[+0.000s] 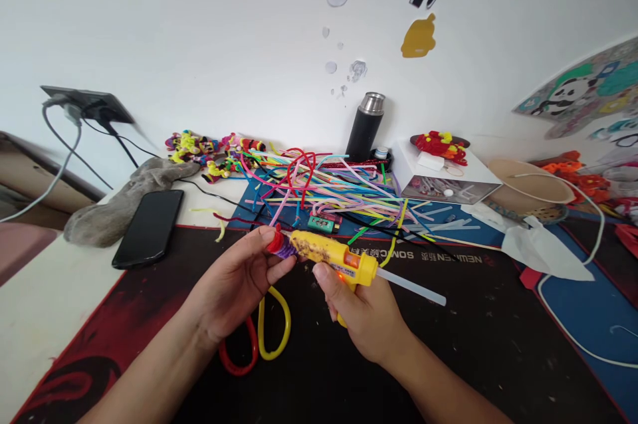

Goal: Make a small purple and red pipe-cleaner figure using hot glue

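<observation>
Between the fingertips of my left hand (239, 278) is a small red and purple pipe-cleaner figure (282, 244). My right hand (363, 318) is wrapped round the grip of a yellow glue gun (329, 252), its body smudged brown near the front. The nozzle points left and reaches the red top of the figure; whether it touches cannot be made out. A translucent glue stick (413, 286) juts from the back of the gun. Below my left hand lie scissors (274, 337) with one red and one yellow handle loop, their blades hidden behind the hand.
Loose coloured pipe cleaners (329, 178) are heaped behind my hands, with a green battery-like box (323, 223) in front. A black phone (148, 228) lies left. Further back stand a black thermos (366, 128), a white box (448, 178) and a beige bowl (528, 188). A white cable (563, 324) runs along the right.
</observation>
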Demonstrator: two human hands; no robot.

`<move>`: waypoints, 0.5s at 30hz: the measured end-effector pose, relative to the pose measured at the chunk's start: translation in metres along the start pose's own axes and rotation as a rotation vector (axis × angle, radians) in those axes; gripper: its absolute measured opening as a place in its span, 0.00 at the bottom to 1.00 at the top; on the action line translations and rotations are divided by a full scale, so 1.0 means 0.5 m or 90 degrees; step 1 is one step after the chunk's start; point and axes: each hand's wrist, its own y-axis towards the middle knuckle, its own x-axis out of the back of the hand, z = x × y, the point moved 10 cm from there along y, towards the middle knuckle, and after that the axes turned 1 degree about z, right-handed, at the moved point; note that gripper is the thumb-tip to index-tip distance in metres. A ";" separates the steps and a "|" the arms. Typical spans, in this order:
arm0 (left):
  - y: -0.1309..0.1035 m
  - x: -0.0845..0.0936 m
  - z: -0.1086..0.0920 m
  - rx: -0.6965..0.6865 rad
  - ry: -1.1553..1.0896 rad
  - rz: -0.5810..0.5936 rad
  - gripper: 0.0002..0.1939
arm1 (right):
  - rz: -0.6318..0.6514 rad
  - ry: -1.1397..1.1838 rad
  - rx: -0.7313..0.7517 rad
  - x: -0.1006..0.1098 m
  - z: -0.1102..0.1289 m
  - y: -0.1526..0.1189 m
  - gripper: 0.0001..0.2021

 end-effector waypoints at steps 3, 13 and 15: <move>-0.001 -0.002 0.000 0.002 0.001 0.001 0.20 | 0.003 0.002 -0.006 -0.002 0.000 0.000 0.29; -0.002 0.003 0.004 0.008 0.001 -0.002 0.19 | 0.001 0.019 0.000 -0.003 0.006 0.001 0.29; -0.002 0.003 0.005 0.009 0.001 -0.003 0.18 | 0.001 0.018 0.008 -0.003 0.008 0.001 0.29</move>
